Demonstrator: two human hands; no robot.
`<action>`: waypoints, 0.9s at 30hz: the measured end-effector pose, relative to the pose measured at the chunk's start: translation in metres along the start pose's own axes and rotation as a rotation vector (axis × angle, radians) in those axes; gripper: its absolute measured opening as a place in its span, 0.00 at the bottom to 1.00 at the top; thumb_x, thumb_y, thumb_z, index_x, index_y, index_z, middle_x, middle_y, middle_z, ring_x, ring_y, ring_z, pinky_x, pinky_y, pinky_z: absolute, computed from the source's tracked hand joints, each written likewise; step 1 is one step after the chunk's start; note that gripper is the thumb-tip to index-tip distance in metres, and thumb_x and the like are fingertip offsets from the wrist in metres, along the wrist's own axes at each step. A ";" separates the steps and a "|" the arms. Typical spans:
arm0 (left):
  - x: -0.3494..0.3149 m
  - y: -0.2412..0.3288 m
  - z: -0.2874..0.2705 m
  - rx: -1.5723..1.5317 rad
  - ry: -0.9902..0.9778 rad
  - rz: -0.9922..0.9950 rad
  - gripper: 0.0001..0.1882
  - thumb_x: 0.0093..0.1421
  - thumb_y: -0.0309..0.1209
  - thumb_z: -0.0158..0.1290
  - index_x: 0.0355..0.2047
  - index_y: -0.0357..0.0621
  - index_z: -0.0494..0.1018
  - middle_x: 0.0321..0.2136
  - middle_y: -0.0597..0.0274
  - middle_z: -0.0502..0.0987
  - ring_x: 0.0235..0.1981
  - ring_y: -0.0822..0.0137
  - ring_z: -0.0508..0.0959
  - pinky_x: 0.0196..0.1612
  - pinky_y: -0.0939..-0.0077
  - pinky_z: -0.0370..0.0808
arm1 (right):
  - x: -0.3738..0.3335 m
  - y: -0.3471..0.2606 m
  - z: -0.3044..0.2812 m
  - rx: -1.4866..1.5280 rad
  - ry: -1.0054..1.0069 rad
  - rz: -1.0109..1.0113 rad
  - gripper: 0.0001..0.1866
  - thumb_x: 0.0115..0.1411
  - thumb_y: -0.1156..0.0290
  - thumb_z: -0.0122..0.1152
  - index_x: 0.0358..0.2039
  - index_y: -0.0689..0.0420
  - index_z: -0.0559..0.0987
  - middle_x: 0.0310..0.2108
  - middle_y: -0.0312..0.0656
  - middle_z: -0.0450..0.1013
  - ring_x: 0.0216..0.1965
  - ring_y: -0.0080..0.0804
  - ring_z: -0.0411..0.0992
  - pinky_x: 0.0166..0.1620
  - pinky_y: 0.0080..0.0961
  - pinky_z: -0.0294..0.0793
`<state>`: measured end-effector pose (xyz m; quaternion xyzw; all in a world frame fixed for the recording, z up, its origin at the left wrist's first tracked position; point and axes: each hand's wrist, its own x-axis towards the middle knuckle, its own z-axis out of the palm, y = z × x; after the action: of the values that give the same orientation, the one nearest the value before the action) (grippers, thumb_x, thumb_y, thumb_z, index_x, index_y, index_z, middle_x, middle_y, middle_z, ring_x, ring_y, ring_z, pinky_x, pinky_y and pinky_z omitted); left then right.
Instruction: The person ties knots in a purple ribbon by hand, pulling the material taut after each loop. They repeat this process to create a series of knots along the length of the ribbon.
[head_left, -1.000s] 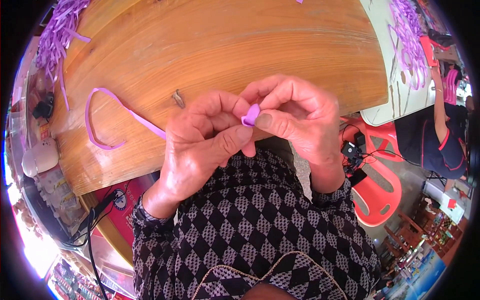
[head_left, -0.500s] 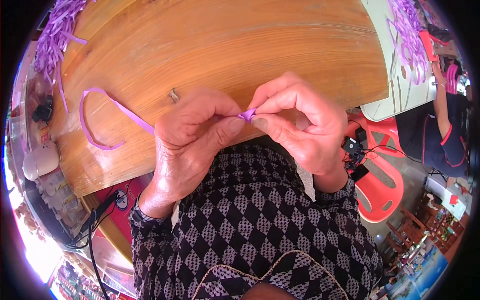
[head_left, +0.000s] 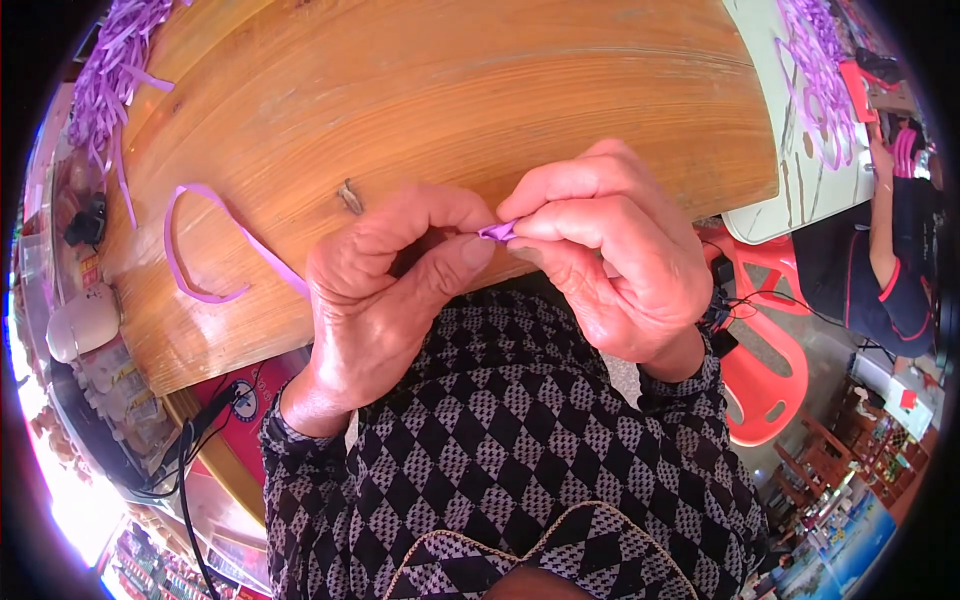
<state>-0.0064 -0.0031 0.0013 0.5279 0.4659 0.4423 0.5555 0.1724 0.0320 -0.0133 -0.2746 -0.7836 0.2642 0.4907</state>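
Between my two hands, over the table's near edge, a small folded part of a purple ribbon [head_left: 497,232] shows. My left hand [head_left: 385,270] pinches it from the left with thumb and forefinger. From the right, my right hand [head_left: 610,250] pinches the same fold, its thumb below and fingers above. A long tail of purple ribbon [head_left: 262,250] runs out from behind my left hand and curls in a loop on the wood. How the fold is made inside the fingertips is hidden.
The wooden table [head_left: 450,90] bears a small dark scrap [head_left: 350,195]. Bunches of purple ribbon lie at the far left [head_left: 110,90] and on a white table [head_left: 825,70] at the right. A red plastic chair [head_left: 765,375] stands at right; a co-worker's arm [head_left: 882,220] shows beyond.
My right hand has turned slightly and shifted a little right, its fingers closer about the fold. The ribbon's tail has shifted slightly on the table.
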 end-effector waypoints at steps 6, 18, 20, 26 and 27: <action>0.003 0.007 -0.001 -0.172 0.020 -0.301 0.06 0.55 0.22 0.55 0.33 0.33 0.74 0.23 0.67 0.75 0.25 0.80 0.71 0.29 0.87 0.69 | -0.003 0.002 -0.002 -0.033 -0.002 -0.001 0.09 0.42 0.83 0.65 0.25 0.64 0.75 0.29 0.45 0.73 0.25 0.31 0.67 0.26 0.22 0.65; 0.007 0.001 -0.001 -0.526 0.072 -0.440 0.07 0.51 0.21 0.57 0.31 0.32 0.74 0.27 0.59 0.78 0.28 0.75 0.77 0.33 0.84 0.75 | -0.004 0.001 -0.002 0.074 -0.041 0.055 0.13 0.40 0.82 0.67 0.29 0.65 0.75 0.33 0.47 0.73 0.29 0.32 0.69 0.29 0.22 0.67; 0.006 0.001 -0.001 -0.527 0.083 -0.448 0.07 0.51 0.21 0.58 0.31 0.32 0.74 0.27 0.58 0.78 0.27 0.74 0.77 0.33 0.84 0.75 | -0.007 0.001 -0.005 0.078 -0.066 0.052 0.14 0.40 0.82 0.67 0.30 0.66 0.75 0.34 0.48 0.73 0.30 0.32 0.69 0.31 0.22 0.67; 0.006 -0.001 -0.001 -0.567 0.066 -0.455 0.06 0.50 0.20 0.58 0.30 0.32 0.75 0.27 0.58 0.78 0.28 0.74 0.77 0.33 0.83 0.75 | -0.005 0.000 -0.004 0.170 -0.044 0.154 0.20 0.40 0.80 0.68 0.37 0.67 0.75 0.36 0.48 0.73 0.33 0.30 0.69 0.33 0.23 0.67; 0.006 0.001 0.001 -0.541 0.078 -0.477 0.06 0.50 0.20 0.58 0.29 0.32 0.75 0.27 0.58 0.78 0.27 0.74 0.77 0.33 0.83 0.75 | -0.004 0.002 -0.004 0.117 -0.073 0.081 0.21 0.40 0.78 0.69 0.38 0.66 0.75 0.35 0.47 0.73 0.32 0.30 0.69 0.32 0.23 0.67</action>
<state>-0.0038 0.0030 0.0017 0.2211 0.4630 0.4273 0.7444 0.1776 0.0313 -0.0161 -0.2671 -0.7724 0.3389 0.4661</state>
